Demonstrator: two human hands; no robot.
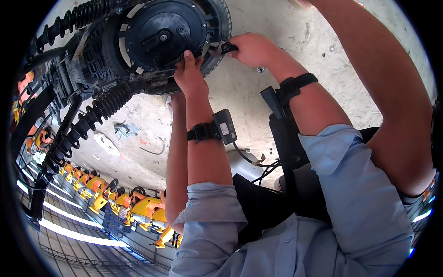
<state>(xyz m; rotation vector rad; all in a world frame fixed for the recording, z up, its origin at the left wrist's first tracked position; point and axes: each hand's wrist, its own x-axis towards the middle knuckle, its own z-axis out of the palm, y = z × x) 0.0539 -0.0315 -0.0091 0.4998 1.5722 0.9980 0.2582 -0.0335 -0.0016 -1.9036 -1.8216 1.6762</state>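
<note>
A black wheel [226, 27] with a round hub cover [152, 25] fills the top of the head view. At the hub's lower edge, my left hand [191, 78] has its thumb up and its fingers drawn together against small parts beside a thin spring [173, 62]. What they pinch is hidden. To the right, my right hand [256, 50] is closed round the black handle of an adjustable-wrench-like tool [224, 47]. Its metal jaws reach the tyre's edge near my left fingers, and what they touch is too small to tell.
Coiled shock absorbers [110, 100] and a dark frame stand at left. On the concrete floor lie a metal nut [261, 69], a greyish mechanical part [126, 130] and a white oval piece [106, 144]. Yellow vehicles [145, 207] line the background. A bare leg [364, 51] flanks my right arm.
</note>
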